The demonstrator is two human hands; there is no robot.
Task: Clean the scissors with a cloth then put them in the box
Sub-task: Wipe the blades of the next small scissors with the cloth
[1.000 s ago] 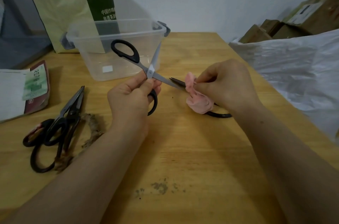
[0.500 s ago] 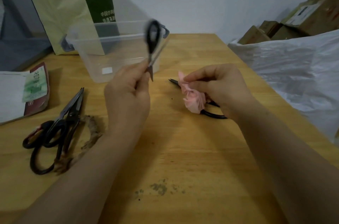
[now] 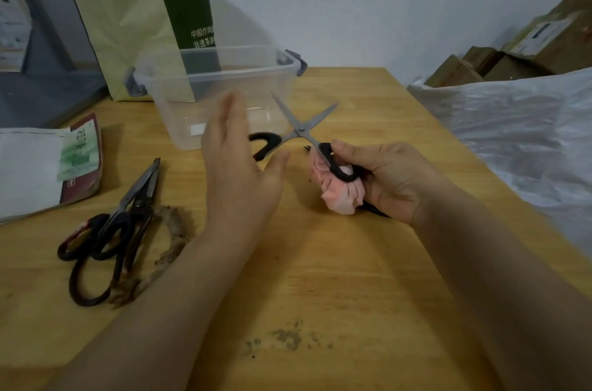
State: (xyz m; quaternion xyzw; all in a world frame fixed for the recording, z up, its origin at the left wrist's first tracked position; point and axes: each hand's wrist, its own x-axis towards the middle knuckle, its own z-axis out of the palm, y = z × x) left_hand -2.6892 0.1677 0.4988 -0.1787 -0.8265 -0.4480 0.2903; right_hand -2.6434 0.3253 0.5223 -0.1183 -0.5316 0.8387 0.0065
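Left hand (image 3: pixel 238 166) hovers flat, empty; right hand (image 3: pixel 389 180) grips open scissors (image 3: pixel 301 131) and cloth (image 3: pixel 341 196).

scissors: at least three pairs, one grey-bladed pair (image 3: pixel 301 131) open in the air, and two dark pairs (image 3: pixel 112 224) lying together at the table's left. one clear plastic box (image 3: pixel 217 92), one pink cloth (image 3: pixel 341 195), two hands, left hand (image 3: pixel 240 172) and right hand (image 3: pixel 394 179). one green paper bag (image 3: pixel 141 25); cardboard boxes (image 3: pixel 512 60) at right, count unclear.
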